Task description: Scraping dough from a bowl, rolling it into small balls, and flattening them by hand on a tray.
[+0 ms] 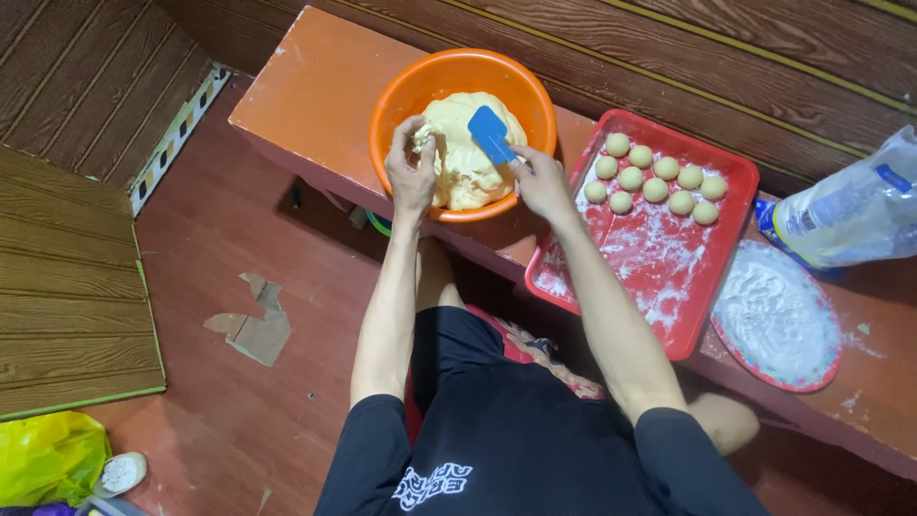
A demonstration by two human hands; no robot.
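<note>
Head view shows my left hand (411,177) pinching a lump at the near-left edge of the pale yellow dough (466,153), fingers clenched on it. That dough sits heaped in the orange bowl (401,91) on the orange-red bench (315,86). My right hand (543,182) grasps a blue scraper (490,134), its blade resting on the dough's top. Just right of the bowl lies a red tray (659,258), floured, with a cluster of dough balls (654,180) at its far end. Beyond it sit a plate of flour (776,315) and a clear bag (850,205)
</note>
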